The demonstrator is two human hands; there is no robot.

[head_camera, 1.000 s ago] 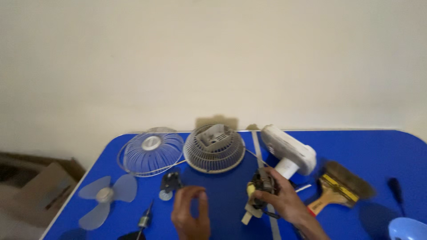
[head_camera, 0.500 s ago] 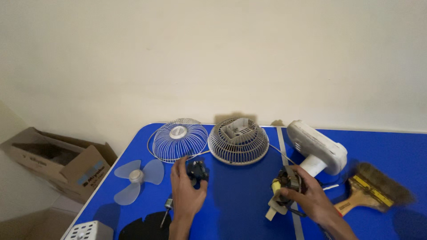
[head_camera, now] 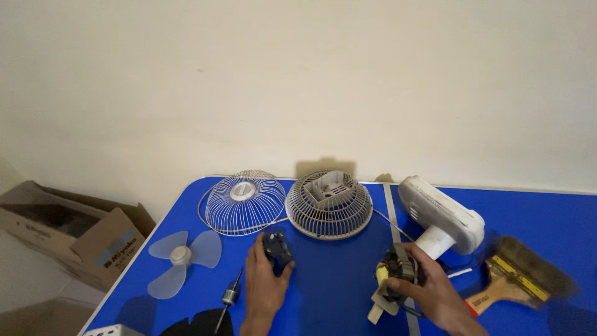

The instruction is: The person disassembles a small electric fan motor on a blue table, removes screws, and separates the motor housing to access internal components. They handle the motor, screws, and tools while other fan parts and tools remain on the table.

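Observation:
My left hand (head_camera: 263, 286) grips a small black part (head_camera: 277, 247) resting on the blue table (head_camera: 336, 280), just below the two fan grilles. My right hand (head_camera: 429, 291) is closed around a small fan motor (head_camera: 393, 272) with copper windings and a pale shaft piece sticking down. The wire front grille (head_camera: 244, 201) lies left of the plastic rear grille (head_camera: 329, 203). A white fan base (head_camera: 443, 218) lies just above my right hand.
A translucent three-blade fan blade (head_camera: 180, 257) lies at the table's left, with a screwdriver (head_camera: 229, 300) below it. A wide wooden paintbrush (head_camera: 521, 276) lies at the right. An open cardboard box (head_camera: 65, 229) sits on the floor to the left.
My left hand reached up and took hold of the small black part. My view shifted left and closer; the right hand kept the motor.

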